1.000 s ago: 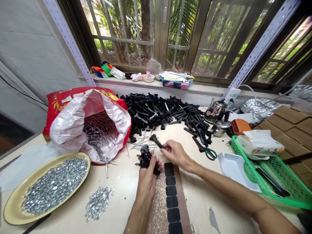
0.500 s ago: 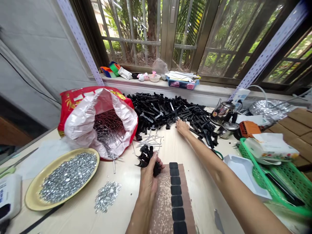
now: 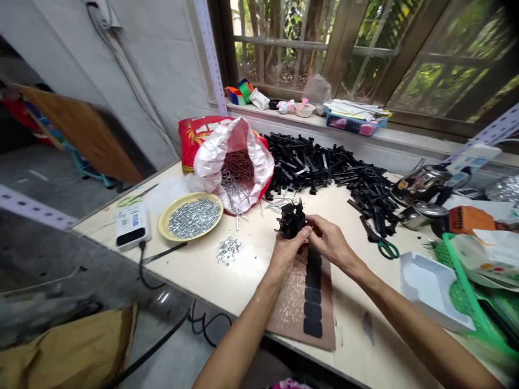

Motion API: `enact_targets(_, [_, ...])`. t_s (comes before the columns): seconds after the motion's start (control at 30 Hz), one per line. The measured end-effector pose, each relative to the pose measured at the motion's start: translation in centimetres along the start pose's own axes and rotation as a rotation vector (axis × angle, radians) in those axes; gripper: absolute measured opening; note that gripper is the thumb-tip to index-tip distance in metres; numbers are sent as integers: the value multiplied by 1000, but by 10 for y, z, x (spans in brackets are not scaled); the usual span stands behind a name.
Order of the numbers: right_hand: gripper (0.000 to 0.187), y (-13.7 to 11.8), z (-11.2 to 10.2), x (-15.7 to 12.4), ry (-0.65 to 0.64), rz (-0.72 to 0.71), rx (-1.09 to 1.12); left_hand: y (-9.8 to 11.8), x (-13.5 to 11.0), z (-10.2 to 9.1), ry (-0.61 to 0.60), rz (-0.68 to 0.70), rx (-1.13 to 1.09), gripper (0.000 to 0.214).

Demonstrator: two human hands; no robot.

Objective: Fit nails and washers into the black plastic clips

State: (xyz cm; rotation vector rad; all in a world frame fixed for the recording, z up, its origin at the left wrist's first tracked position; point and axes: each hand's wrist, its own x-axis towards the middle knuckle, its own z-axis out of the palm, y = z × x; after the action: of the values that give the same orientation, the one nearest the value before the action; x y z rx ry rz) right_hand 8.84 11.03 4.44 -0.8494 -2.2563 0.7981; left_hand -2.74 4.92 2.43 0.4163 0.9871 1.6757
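Observation:
A bunch of black plastic parts [image 3: 291, 220] stands upright in my left hand [image 3: 288, 249], its fingers wrapped round the lower ends. My right hand [image 3: 330, 240] is closed beside it, with thumb and fingertips at the bunch's right side; exactly what they pinch is partly hidden. Under both hands lies a brown board [image 3: 290, 321] with a column of black rounded squares [image 3: 313, 310]. Beyond the hands spreads a large pile of similar black parts [image 3: 320, 165]. Loose metal pins [image 3: 279, 204] lie just behind the bunch.
Left are a red-and-white sack [image 3: 206, 162] of long pins, a yellow plate [image 3: 164, 229] of small metal pieces and a small heap [image 3: 229, 250] of them. Right are scissors [image 3: 387, 248], a white tray [image 3: 425, 286], a green basket [image 3: 458, 292] and a kettle [image 3: 425, 181].
My right hand has come back from the edge of the black pile to the bunch in my left hand. The view has swung to the left.

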Motion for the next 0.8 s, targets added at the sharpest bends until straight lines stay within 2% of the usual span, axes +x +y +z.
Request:
enact_targets(0.1, [39,-28,16,-9,-105,-77,72,16,-22,-19,81,32,-48,39])
enact_targets(0.2, [47,-43,42,-5,-349,-153,134,31,-43,-55,286,158,-46,40])
enact_targets(0.23, [46,-44,52,-1,-381,-160,122,34,-50,-69,349,203,-17,38])
enact_targets(0.37, [32,-36,97,28,-241,-70,-146,45,-77,-117,498,301,169,32])
enact_targets(0.4, [31,-33,107,34,-235,-48,-217,47,-84,-125,503,317,218,33])
enact_targets(0.5, [30,-32,128,42,-327,-33,-392,51,-97,-142,469,344,320,38])
enact_targets(0.6, [25,-37,135,44,-400,-64,-488,51,-99,-149,437,345,332,35])
enact_targets(0.67, [26,-37,134,48,-383,-17,-516,49,-95,-151,418,328,301,31])
enact_targets(0.8, [36,-25,129,70,-258,193,-630,45,-82,-152,367,298,254,32])
